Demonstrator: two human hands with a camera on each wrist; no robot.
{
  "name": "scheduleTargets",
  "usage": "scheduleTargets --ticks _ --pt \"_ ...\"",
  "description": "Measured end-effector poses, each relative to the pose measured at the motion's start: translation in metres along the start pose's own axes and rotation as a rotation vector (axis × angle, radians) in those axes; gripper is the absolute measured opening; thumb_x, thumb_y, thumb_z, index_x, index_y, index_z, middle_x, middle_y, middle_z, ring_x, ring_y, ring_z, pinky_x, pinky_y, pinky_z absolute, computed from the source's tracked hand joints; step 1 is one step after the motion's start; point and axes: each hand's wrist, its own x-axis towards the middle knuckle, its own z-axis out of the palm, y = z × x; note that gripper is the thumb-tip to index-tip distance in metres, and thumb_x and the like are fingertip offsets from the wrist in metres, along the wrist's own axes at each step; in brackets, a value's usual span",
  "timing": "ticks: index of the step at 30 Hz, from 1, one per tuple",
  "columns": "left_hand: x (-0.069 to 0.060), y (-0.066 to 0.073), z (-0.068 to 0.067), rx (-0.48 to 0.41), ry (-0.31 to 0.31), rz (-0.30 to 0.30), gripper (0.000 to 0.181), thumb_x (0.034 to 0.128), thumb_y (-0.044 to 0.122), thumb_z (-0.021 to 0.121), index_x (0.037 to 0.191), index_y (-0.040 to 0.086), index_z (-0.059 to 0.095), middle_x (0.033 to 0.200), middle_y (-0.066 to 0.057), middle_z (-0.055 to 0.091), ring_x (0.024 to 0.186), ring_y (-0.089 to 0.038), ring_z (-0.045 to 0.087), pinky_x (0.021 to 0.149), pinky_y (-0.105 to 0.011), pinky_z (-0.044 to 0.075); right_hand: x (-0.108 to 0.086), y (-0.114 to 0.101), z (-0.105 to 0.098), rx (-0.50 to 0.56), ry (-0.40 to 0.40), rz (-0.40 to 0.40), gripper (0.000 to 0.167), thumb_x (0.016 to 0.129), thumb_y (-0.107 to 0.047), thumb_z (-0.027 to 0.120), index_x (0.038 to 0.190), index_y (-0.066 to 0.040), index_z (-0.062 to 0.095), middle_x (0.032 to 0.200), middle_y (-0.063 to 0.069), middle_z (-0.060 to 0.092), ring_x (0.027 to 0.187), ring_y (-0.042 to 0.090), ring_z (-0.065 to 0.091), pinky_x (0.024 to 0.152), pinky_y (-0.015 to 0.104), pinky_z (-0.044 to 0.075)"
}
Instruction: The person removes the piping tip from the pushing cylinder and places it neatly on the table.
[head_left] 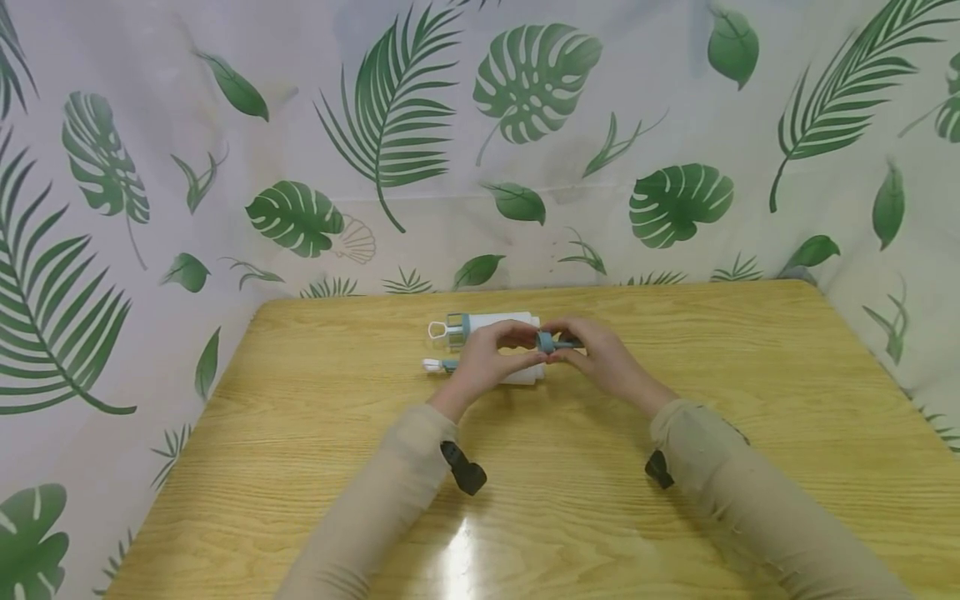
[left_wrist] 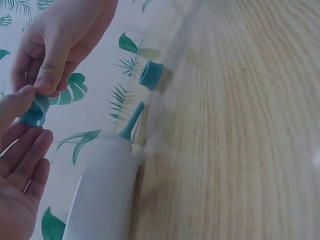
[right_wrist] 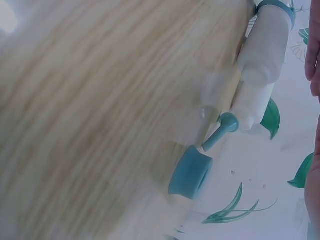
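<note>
Both hands meet above the table around a small teal ring-like piece (left_wrist: 37, 112). My left hand (head_left: 486, 354) pinches it between thumb and fingers, its other fingers fairly straight. From the opposite side my right hand (head_left: 600, 354) pinches the same piece with thumb and fingertips. Under the left hand, two white cylinders (right_wrist: 265, 42) lie side by side. The farther one has a teal collar and an open frame (head_left: 450, 331) at its left end; the nearer one ends in a white tip (head_left: 432, 365). The left hand partly hides both.
On the table beyond the cylinders' right ends lie a second teal ring piece (right_wrist: 190, 172) and a teal stem (right_wrist: 220, 131) with a rounded end. The wooden table (head_left: 300, 467) backs onto a leaf-patterned sheet (head_left: 450, 167).
</note>
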Motion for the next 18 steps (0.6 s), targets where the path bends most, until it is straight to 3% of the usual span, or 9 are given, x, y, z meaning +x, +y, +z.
scheduleTargets --ticks 7,12,18 --pt "-0.002 -0.007 -0.006 -0.039 0.001 0.027 0.037 0.0832 0.025 0.076 0.116 0.012 0.066 0.109 0.000 0.066 0.102 -0.015 0.061 0.095 -0.050 0.044 -0.005 0.005 -0.006 -0.057 0.046 -0.026 0.027 0.080 -0.003 0.074 0.105 -0.003 0.065 0.099 0.006 0.066 0.083 0.017 0.062 0.074 0.036 0.053" --pt "-0.004 -0.006 -0.012 -0.002 0.032 0.006 0.037 0.0815 0.025 0.078 0.115 0.012 0.067 0.109 0.001 0.066 0.103 -0.014 0.060 0.095 -0.046 0.045 -0.008 0.011 -0.011 -0.081 0.069 -0.050 0.020 0.079 -0.002 0.075 0.097 -0.009 0.066 0.089 -0.002 0.065 0.077 0.010 0.058 0.067 0.028 0.050" --pt "-0.006 -0.006 -0.013 0.041 0.054 0.026 0.036 0.0799 0.022 0.079 0.112 0.011 0.069 0.109 -0.001 0.065 0.100 -0.016 0.060 0.096 -0.046 0.044 -0.010 0.009 -0.013 -0.096 0.088 -0.040 0.015 0.083 -0.001 0.072 0.095 -0.007 0.067 0.087 0.000 0.065 0.073 0.010 0.057 0.061 0.025 0.047"
